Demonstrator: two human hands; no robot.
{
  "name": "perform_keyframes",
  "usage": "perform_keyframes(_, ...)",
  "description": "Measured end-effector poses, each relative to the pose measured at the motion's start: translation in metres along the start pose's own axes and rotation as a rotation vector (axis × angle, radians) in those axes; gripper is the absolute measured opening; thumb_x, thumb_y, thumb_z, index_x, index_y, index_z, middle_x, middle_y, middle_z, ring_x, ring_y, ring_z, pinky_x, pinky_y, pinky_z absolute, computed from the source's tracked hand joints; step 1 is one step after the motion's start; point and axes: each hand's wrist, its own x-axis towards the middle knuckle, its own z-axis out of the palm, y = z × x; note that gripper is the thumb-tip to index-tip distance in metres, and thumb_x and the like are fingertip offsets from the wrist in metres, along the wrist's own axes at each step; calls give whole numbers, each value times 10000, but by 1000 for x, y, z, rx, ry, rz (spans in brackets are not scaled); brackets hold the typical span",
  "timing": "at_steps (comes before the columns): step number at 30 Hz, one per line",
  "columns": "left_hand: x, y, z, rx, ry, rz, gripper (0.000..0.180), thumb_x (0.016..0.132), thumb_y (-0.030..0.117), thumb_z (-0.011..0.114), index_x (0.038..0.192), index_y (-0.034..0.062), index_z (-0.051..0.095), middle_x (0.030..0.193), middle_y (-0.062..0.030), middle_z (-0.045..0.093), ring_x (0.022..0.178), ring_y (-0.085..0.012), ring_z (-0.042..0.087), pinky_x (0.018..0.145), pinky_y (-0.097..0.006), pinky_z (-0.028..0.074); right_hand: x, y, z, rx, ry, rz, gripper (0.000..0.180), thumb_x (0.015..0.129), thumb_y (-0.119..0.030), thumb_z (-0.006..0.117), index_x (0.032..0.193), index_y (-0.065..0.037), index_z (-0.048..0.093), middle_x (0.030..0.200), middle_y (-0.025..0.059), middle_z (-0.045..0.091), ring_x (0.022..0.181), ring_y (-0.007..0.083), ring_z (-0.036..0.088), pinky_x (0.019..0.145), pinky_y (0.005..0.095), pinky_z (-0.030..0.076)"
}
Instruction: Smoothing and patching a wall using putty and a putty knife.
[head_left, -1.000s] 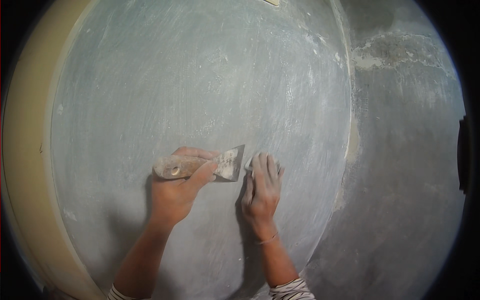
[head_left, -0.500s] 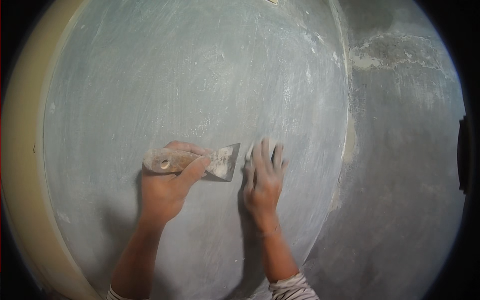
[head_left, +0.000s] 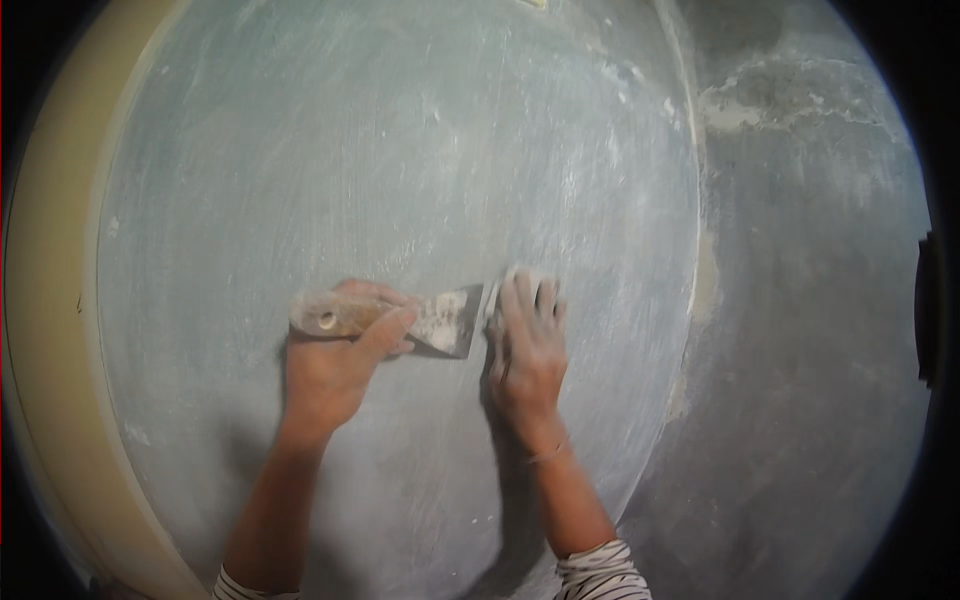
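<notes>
My left hand (head_left: 335,365) is closed around the wooden handle of a putty knife (head_left: 440,318), thumb along the near side. Its wide blade, smeared with whitish filler, points right, close to the grey wall (head_left: 390,190). Just right of the blade edge, my right hand (head_left: 530,350) presses against the wall with fingers pointing up. Under those fingers shows a thin pale sheet (head_left: 491,303), perhaps sandpaper; most of it is hidden. Pale dust coats the right fingers.
A cream-coloured vertical strip (head_left: 65,250) borders the wall on the left. To the right, a ridge or corner line (head_left: 697,180) separates off a darker wall section (head_left: 800,330) with a rough whitish patch (head_left: 735,115). Faint streaks and white specks mark the wall.
My right hand has shifted slightly up and left, nearer the blade's edge. The left hand and putty knife have hardly moved.
</notes>
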Motion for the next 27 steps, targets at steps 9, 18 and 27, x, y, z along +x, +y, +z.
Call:
perform_keyframes(9,2,-6,0,-18,11,-1,166,856,105,653,953,-26,620,862,-106,639,797,-164,649,658,-282,595,-46,-26,-8,9,-93,41,447,852,-133,577,1290,-59,527,1384,136,461,1310,415,357,1047,575,270)
perform_keyframes(18,-4,15,-2,-15,37,28,118,852,53,631,940,-26,624,858,-92,634,782,-141,636,660,-262,589,-20,-41,1,34,81,146,408,878,-128,554,1282,-71,533,1333,141,509,1284,423,385,1057,560,267)
perform_keyframes(27,4,16,10,31,-3,69,129,820,50,679,916,-22,630,837,-86,644,772,-137,634,653,-260,573,8,-18,-8,-90,-18,121,519,858,-184,591,1338,-41,458,1446,121,379,1366,383,260,1077,583,196)
